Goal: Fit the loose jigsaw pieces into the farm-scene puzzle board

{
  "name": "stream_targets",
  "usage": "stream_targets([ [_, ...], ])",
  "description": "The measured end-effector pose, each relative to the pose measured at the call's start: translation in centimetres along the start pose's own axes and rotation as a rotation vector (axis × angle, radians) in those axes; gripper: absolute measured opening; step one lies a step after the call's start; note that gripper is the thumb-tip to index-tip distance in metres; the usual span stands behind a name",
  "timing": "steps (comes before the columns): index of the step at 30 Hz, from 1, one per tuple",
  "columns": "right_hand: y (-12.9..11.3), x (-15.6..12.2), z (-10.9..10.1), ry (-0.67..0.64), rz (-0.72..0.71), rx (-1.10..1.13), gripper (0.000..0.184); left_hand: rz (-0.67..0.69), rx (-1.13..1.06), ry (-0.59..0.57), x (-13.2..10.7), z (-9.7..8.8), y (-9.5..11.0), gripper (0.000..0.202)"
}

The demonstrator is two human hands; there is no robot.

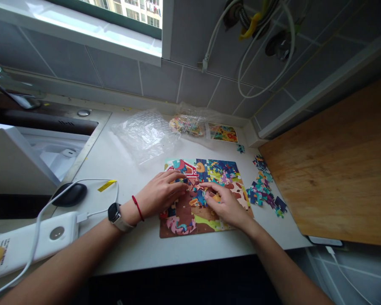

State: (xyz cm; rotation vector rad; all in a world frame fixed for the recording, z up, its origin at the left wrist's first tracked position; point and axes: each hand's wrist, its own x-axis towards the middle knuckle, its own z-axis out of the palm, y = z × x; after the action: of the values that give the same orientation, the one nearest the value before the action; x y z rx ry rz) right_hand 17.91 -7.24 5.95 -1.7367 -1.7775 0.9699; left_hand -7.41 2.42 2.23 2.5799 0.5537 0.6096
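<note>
A colourful jigsaw puzzle board (pixel 209 169) lies on the white counter (pixel 130 245), partly filled with pieces. My left hand (pixel 160 195) rests flat on its left side, fingers stretched toward the middle, a watch and a red cord on the wrist. My right hand (pixel 224 203) lies over the board's centre with its fingers curled, pinching at a small piece (pixel 199 186) where both hands' fingertips meet. Loose puzzle pieces (pixel 263 192) lie scattered just right of the board.
A crumpled clear plastic bag (pixel 146 133) and a bag of pieces (pixel 187 125) with a picture card (pixel 222 132) lie behind the board. A sink (pixel 51 140) is at left, a white power bank (pixel 34 239) with cable and a black mouse (pixel 69 195) near me, a wooden surface (pixel 336 169) at right.
</note>
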Motion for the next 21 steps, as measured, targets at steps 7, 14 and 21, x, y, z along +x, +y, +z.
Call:
stream_targets([
  [7, 0.0, -1.7, -0.2, 0.189, 0.031, 0.144, 0.033, -0.027, 0.009, 0.013, -0.1, 0.4, -0.2, 0.023],
  [14, 0.2, -1.7, -0.9, 0.137, -0.003, 0.0, 0.028, -0.066, 0.026, 0.021, -0.2, -0.1, -0.6, 0.047],
  [21, -0.3, -0.8, -0.4, -0.131, -0.013, -0.285, 0.058, -0.075, 0.0, 0.028, -0.2, 0.0, -0.5, 0.026],
])
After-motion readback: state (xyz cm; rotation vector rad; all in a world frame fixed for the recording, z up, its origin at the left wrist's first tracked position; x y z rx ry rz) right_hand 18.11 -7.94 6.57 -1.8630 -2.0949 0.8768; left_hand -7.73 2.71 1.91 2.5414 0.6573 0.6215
